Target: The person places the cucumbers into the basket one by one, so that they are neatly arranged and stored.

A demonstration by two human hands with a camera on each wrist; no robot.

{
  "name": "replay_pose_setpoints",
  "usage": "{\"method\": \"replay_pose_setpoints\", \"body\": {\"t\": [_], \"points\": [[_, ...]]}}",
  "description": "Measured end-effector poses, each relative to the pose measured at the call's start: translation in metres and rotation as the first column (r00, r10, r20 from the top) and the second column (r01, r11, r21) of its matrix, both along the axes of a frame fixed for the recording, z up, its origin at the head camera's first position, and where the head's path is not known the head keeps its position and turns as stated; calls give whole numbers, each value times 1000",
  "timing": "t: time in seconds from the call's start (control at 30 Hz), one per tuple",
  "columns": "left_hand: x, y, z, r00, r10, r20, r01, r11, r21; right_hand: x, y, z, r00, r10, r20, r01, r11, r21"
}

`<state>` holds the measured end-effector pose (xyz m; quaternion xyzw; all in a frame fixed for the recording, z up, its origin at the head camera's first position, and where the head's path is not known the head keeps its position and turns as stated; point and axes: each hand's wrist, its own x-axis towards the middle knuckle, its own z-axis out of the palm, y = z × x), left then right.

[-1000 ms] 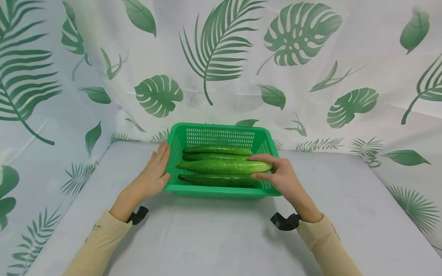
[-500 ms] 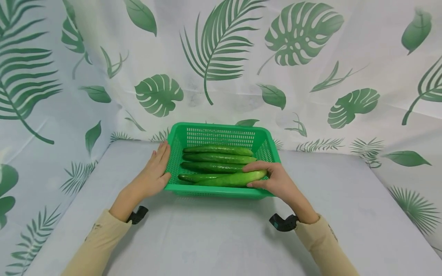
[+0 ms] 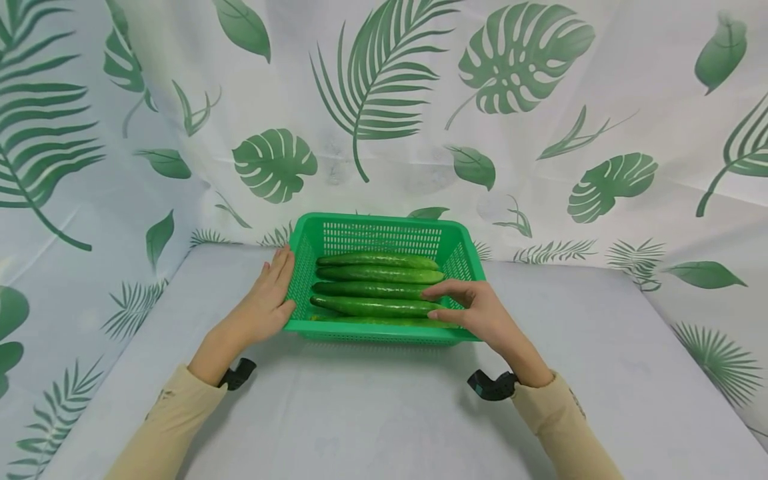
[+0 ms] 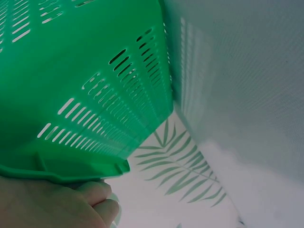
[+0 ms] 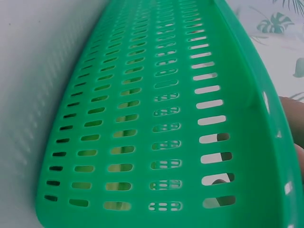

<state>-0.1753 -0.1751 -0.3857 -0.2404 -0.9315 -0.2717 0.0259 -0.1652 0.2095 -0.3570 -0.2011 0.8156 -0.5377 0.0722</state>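
The green plastic basket [image 3: 384,331] stands on the table with several cucumbers [image 3: 377,274] lying side by side in it. At its left end, my left hand [image 3: 264,300] rests flat against the rim, fingers straight; part of that hand [image 4: 57,204] shows under the rim in the left wrist view. My right hand [image 3: 480,310] reaches over the right front corner, with thumb and fingers spread above the right ends of the front cucumbers. It appears to hold nothing. The frontmost cucumber [image 3: 372,321] is partly hidden by the front rim. In the right wrist view the basket wall [image 5: 142,118] hides most of the hand.
A white cloth covers the table [image 3: 372,407]. Behind and beside it hangs a white curtain [image 3: 408,160] printed with green leaves. Each wrist carries a black camera mount [image 3: 493,386].
My right hand moved the lighter cucumber toward the basket's front and let it go there. The cucumber beside it now lies fully visible behind it. My left hand stayed at the left rim.
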Motion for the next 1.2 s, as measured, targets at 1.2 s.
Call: {"method": "replay_pose_setpoints", "body": {"t": [1.2], "points": [[2, -5, -4, 1000, -3, 21, 3, 1000, 3, 3, 4, 3, 965, -53, -257, 54, 999, -3]]}}
